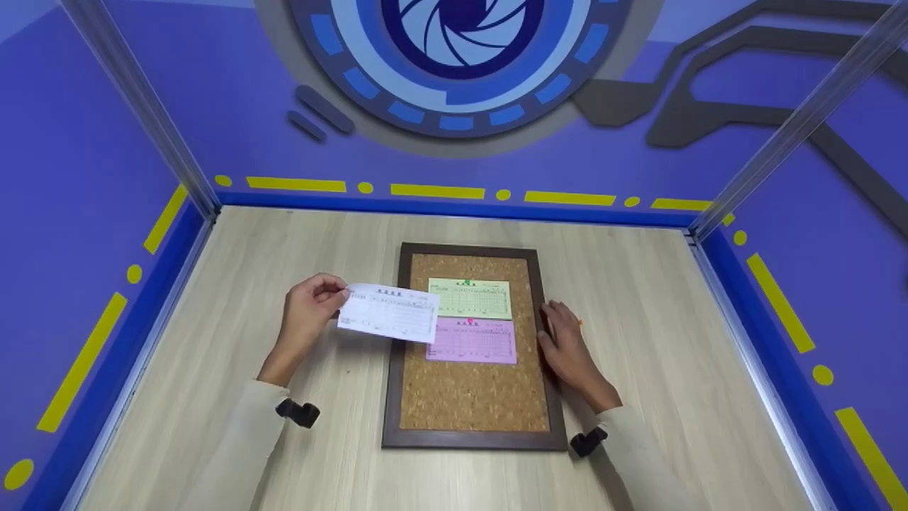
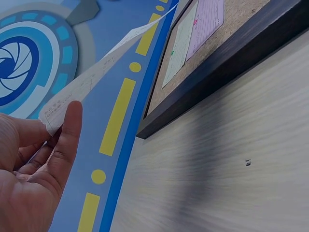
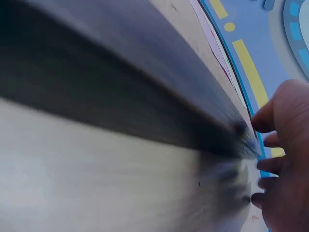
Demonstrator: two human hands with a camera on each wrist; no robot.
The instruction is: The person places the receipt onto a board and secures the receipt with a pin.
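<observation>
My left hand (image 1: 310, 309) pinches the left edge of a white printed form slip (image 1: 388, 313), thumb against fingers. The slip is held above the left side of a cork board (image 1: 475, 397) with a dark brown frame, and its right end overlaps the other slips in the head view. Pinned on the cork are a green slip (image 1: 479, 298), with a green pushpin (image 1: 467, 282), and a purple slip (image 1: 474, 344) below it, with a pink pushpin (image 1: 469, 321). At the board's right edge lies my right hand (image 1: 569, 348), its fingers loosely bent; actual contact with the frame is hard to tell.
A small orange thing (image 1: 581, 323) shows just beside the right fingers. The board lies on a light wood-grain table (image 1: 319, 454). Blue panels (image 1: 64, 213) with yellow dashes enclose the table at the back, left and right.
</observation>
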